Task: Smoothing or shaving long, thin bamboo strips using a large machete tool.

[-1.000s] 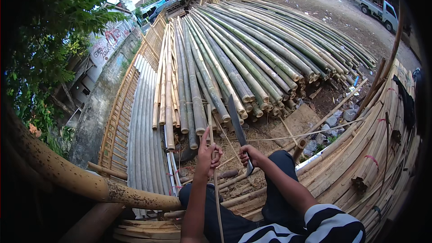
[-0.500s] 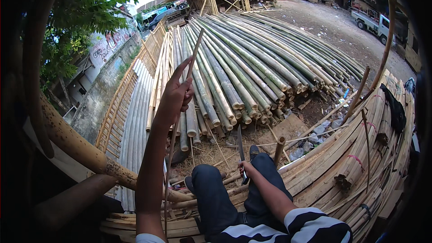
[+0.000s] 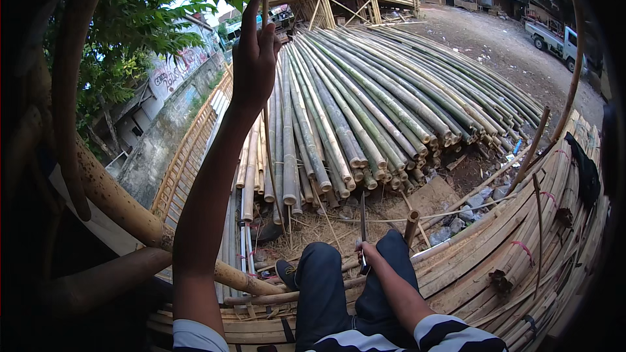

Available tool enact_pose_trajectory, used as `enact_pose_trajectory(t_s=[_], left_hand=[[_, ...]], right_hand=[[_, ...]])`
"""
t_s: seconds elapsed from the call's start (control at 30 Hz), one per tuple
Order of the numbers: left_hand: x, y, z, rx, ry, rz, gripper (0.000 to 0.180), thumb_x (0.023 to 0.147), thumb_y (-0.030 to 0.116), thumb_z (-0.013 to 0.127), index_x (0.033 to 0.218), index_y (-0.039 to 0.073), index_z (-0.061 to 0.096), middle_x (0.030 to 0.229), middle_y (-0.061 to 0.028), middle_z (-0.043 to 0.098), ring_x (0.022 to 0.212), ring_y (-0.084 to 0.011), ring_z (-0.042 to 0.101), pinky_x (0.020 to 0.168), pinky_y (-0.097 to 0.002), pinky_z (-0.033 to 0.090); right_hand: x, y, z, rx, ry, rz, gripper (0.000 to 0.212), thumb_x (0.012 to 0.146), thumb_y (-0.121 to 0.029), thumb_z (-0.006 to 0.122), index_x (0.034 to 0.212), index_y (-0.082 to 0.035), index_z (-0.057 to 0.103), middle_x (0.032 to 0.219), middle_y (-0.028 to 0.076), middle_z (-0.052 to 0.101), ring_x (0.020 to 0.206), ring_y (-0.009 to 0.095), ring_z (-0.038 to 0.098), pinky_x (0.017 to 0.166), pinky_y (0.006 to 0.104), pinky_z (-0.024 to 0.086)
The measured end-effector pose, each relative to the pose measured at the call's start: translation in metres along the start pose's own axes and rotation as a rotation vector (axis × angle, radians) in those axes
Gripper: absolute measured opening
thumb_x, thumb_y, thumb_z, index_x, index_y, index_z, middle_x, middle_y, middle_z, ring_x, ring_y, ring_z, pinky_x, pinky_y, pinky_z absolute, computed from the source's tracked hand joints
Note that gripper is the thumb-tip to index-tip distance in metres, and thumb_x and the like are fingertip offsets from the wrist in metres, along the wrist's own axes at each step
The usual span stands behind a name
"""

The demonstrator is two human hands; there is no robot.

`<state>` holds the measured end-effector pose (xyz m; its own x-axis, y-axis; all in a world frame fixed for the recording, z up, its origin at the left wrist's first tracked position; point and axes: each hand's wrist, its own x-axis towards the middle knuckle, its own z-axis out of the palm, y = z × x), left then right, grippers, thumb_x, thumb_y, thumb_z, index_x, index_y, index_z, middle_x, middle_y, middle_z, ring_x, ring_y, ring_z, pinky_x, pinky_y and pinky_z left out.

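My left hand (image 3: 254, 58) is raised high with the arm stretched out, its fingers closed round a long thin bamboo strip (image 3: 269, 150). The strip runs past the top of the picture and hangs down below the hand, bending slightly. My right hand (image 3: 367, 254) rests low by my right knee, gripping a long-bladed knife (image 3: 363, 216) by its handle. The blade points up and away from me, apart from the strip.
A large stack of bamboo poles (image 3: 339, 104) lies ahead, cut ends toward me. Split bamboo slats (image 3: 469, 257) are piled at my right. A short upright bamboo stub (image 3: 411, 223) stands beyond my right knee. Thick bamboo (image 3: 120, 202) crosses at left.
My left hand has risen, carrying the strip upward until its top leaves the picture. My right hand still grips the knife, whose blade now looks more upright. The view has shifted a little.
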<state>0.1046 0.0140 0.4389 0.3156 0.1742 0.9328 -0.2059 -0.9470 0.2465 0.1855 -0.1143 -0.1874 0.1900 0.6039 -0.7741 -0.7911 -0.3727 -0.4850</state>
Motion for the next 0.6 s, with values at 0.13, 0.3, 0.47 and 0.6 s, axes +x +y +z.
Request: enact_pose_trajectory(t_s=[0.13,0.3,0.47,0.6], left_hand=[[-0.006,0.003,-0.002,0.004,-0.045,-0.085,0.054,0.098,0.012,0.038,0.147,0.025,0.019,0.070,-0.0048,0.058,0.052,-0.0095,0.049,0.052,-0.0267,0.044],[-0.066,-0.036,0.011,-0.202,-0.165,-0.350,0.020,0.096,0.011,0.040,0.112,0.005,0.050,0.067,-0.0030,0.054,0.056,-0.0076,0.047,0.053,-0.0241,0.040],[-0.197,-0.080,0.023,-0.246,-0.218,-0.669,0.011,0.096,0.007,0.040,0.096,0.000,0.049,0.079,-0.0101,0.061,0.075,-0.0182,0.065,0.072,-0.0319,0.053],[-0.305,-0.107,0.036,-0.195,-0.245,-0.947,0.008,0.095,0.003,0.041,0.096,0.001,0.049,0.084,-0.0108,0.064,0.083,-0.0180,0.066,0.076,-0.0314,0.053]], right_hand=[[-0.012,-0.007,-0.006,-0.023,-0.003,-0.010,0.009,0.070,-0.011,0.055,0.067,-0.006,0.048,0.051,-0.001,0.040,0.040,0.011,0.037,0.040,0.0297,0.033],[-0.001,-0.005,-0.017,0.012,-0.034,0.028,0.010,0.071,-0.011,0.055,0.066,-0.007,0.047,0.051,-0.001,0.040,0.040,0.011,0.037,0.040,0.0294,0.033],[-0.013,-0.001,-0.012,-0.063,-0.036,0.003,0.014,0.069,-0.011,0.055,0.061,-0.010,0.044,0.050,0.000,0.041,0.040,0.013,0.039,0.043,0.0326,0.037],[-0.002,0.003,-0.016,-0.060,-0.054,0.002,0.009,0.071,-0.013,0.055,0.067,-0.008,0.048,0.053,0.001,0.042,0.043,0.013,0.040,0.043,0.0335,0.038]])
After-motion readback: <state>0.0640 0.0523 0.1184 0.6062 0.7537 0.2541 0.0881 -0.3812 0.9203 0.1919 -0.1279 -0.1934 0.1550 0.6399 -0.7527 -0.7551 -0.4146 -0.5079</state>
